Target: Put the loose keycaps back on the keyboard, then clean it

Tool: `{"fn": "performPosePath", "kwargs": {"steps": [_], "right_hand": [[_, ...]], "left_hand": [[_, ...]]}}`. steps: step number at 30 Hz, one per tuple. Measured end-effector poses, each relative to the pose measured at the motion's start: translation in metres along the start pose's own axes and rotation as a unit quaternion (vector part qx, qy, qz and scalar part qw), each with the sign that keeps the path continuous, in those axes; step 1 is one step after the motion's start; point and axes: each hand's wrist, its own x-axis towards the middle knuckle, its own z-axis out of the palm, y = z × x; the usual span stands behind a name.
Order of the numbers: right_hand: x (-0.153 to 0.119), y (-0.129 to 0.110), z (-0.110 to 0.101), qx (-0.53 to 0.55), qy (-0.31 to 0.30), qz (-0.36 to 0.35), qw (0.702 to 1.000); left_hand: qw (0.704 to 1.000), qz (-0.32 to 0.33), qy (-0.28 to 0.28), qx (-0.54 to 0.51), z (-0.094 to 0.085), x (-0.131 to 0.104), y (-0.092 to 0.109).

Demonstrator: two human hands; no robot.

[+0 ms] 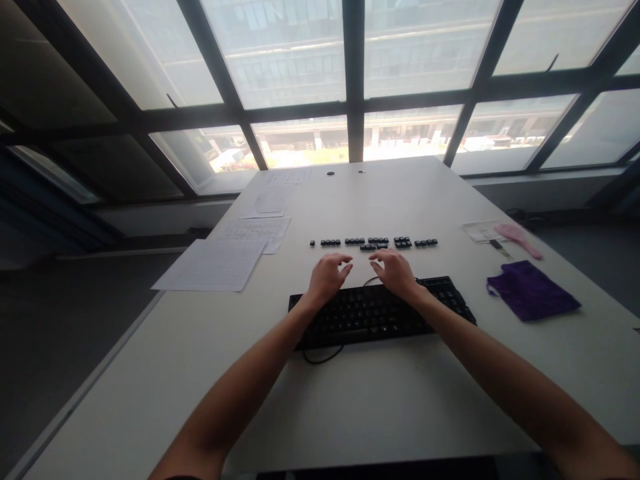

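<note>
A black keyboard lies on the white table, partly covered by my wrists. Over its far edge hangs my left hand, thumb and fingers apart with nothing visible between them. My right hand is just to the right, its thumb and fingers likewise parted and its fingertips close to a short row of loose black keycaps. Beyond both hands, more keycaps stand in small groups in a line across the table. A cable loops out from under the keyboard's near edge.
Sheets of paper overlap along the table's left side. On the right are a purple cloth pouch, a pink hairbrush, a small dark tool and a clear packet. Windows rise behind the white table.
</note>
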Motion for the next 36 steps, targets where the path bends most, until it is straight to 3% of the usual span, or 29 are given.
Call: {"fn": "performPosePath", "kwargs": {"steps": [4,7,12,17,22,27,31,36], "right_hand": [[0.047,0.020,0.007,-0.100,-0.030,0.007,0.995],[0.064,0.027,0.013,-0.154,-0.055,-0.011,0.986],[0.073,0.031,0.022,-0.185,-0.095,-0.047,0.977],[0.076,0.032,0.025,-0.168,-0.100,-0.071,0.978],[0.056,0.026,0.013,-0.068,-0.049,-0.053,0.995],[-0.002,0.012,-0.011,0.156,-0.008,-0.049,0.987],[-0.041,0.001,-0.020,0.228,-0.042,-0.060,0.971],[-0.058,-0.006,-0.016,0.242,-0.067,-0.073,0.965]], "left_hand": [[0.998,-0.043,-0.025,0.046,0.025,0.054,-0.002],[0.997,-0.032,-0.034,0.065,0.042,0.075,-0.002],[0.995,-0.032,-0.050,0.082,0.058,0.087,-0.004],[0.993,-0.044,-0.053,0.091,0.056,0.088,-0.002],[0.996,-0.044,-0.036,0.073,0.031,0.064,0.003],[0.999,-0.014,-0.018,-0.047,0.007,0.006,0.018],[0.991,0.020,-0.034,-0.125,0.003,-0.034,0.033],[0.991,0.025,-0.049,-0.126,0.009,-0.052,0.037]]}}
